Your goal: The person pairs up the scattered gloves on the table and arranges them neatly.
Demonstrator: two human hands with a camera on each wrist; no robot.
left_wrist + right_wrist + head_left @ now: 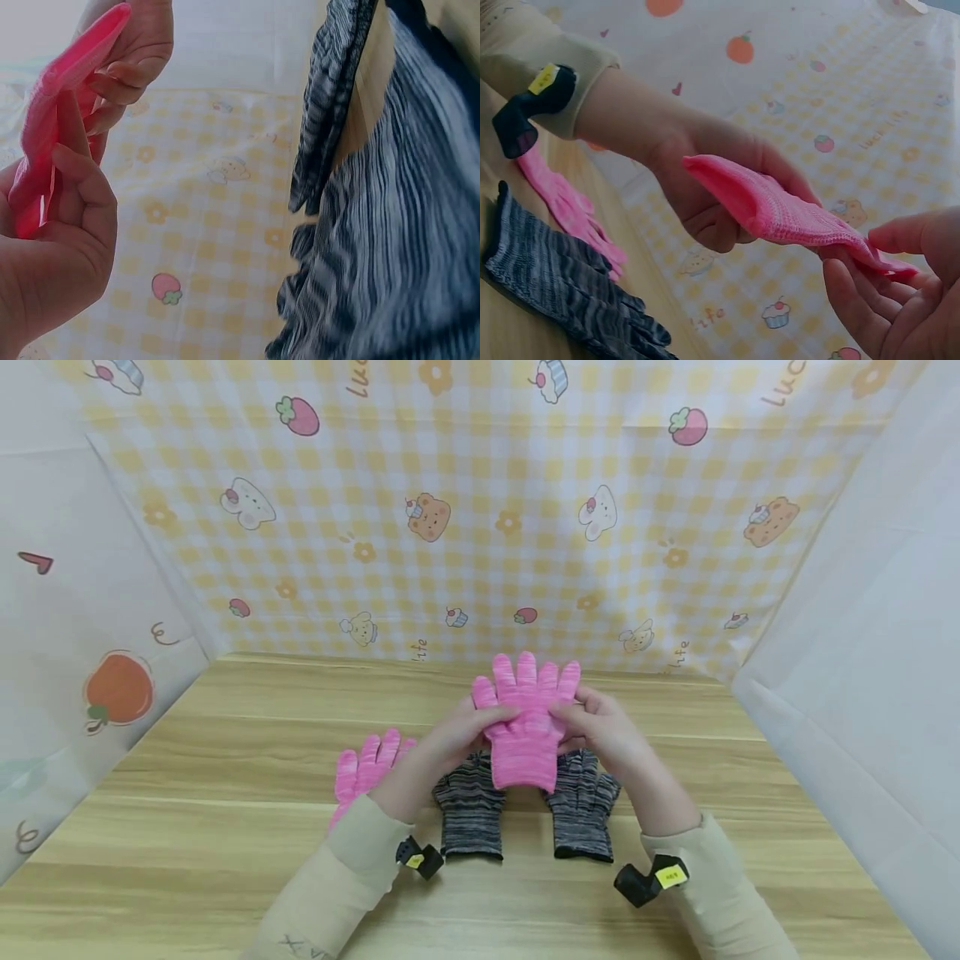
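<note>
Both hands hold up a pink knitted glove (527, 727) above the table, its fingers pointing away and its cuff toward the person. The left hand (461, 735) pinches its left side, thumb on top and fingers beneath. On the opposite side the right hand (603, 731) grips it in the same way, as the right wrist view shows with the right hand (900, 285) at the glove's edge. Beneath lie two dark grey striped gloves, a left one (472, 814) and a right one (581, 814), partly covered by the pink glove and the hands.
A second pink glove (367, 768) lies to the left, partly behind the left forearm. The wooden table (225, 827) ends at a yellow checked cloth (480, 560) at the back. White side walls (862, 610) stand on both sides.
</note>
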